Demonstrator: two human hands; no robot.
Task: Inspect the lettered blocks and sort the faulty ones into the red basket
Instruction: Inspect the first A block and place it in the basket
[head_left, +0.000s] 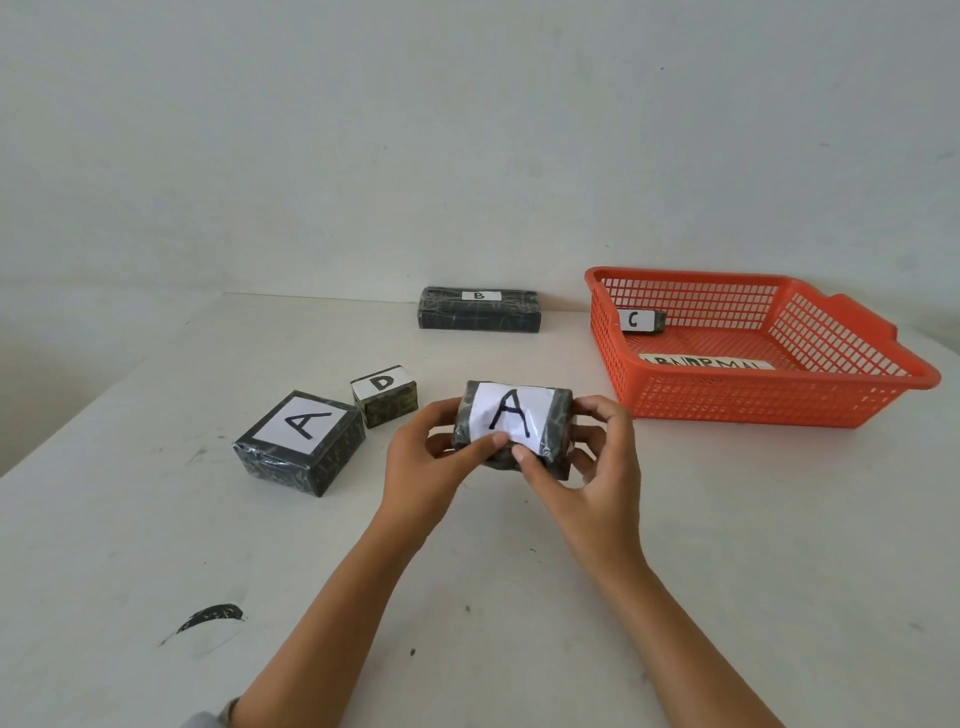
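Note:
Both hands hold a dark wrapped block with a crumpled white label "A" (511, 415) above the table's middle. My left hand (431, 462) grips its left side with the thumb on the front. My right hand (592, 467) grips its right side. A second, square "A" block (301, 441) lies on the table to the left, with a small "D" block (384, 395) touching its far corner. A long "B" block (479, 309) lies at the back. The red basket (769, 400) stands at the right and holds a "C" block (641, 320) in its far left corner.
A paper strip with handwritten letters (706, 362) lies inside the basket near its front wall. A black smear (213, 616) marks the white table (156, 545) at the front left. The wall rises right behind the table.

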